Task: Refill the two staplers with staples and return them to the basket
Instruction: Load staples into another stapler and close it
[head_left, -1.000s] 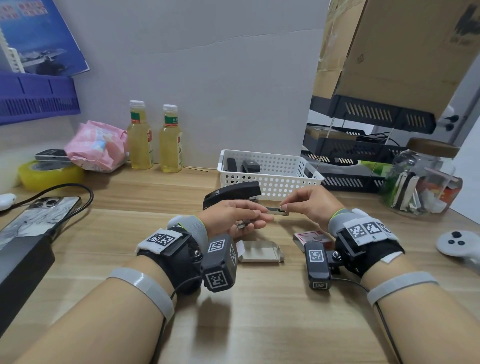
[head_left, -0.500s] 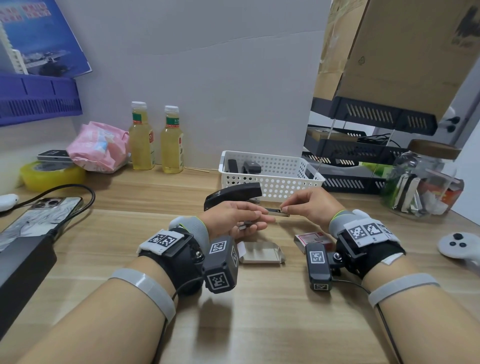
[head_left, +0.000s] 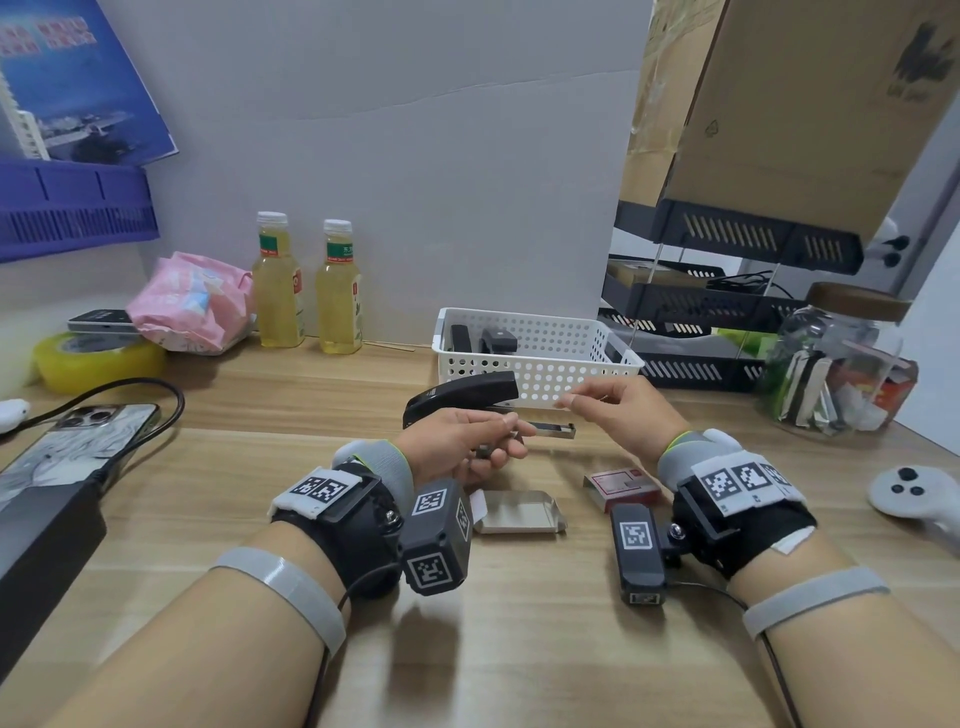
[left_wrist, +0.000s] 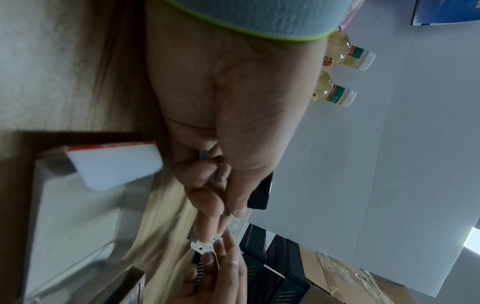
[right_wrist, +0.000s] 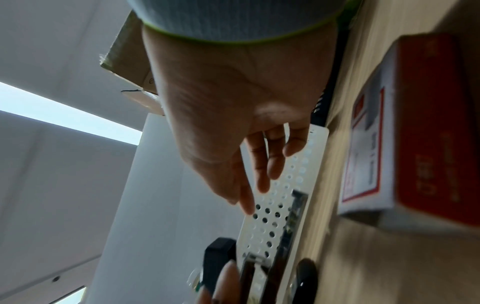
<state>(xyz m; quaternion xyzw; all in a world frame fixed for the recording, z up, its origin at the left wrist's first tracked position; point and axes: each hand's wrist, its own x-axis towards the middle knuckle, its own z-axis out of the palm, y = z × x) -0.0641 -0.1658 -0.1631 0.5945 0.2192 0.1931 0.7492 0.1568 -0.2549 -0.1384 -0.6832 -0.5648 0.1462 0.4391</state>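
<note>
The wooden desk carries a white basket at the far middle, two bottles far left beside a pink packet, a tape roll, a phone, an open staple tray and a red box near the middle.

head view looks down; wrist views close (sideways), sharing basket.

Counted on the wooden desk: two yellow-liquid plastic bottles far left, one white perforated plastic basket, three black staplers, two in the basket.
</note>
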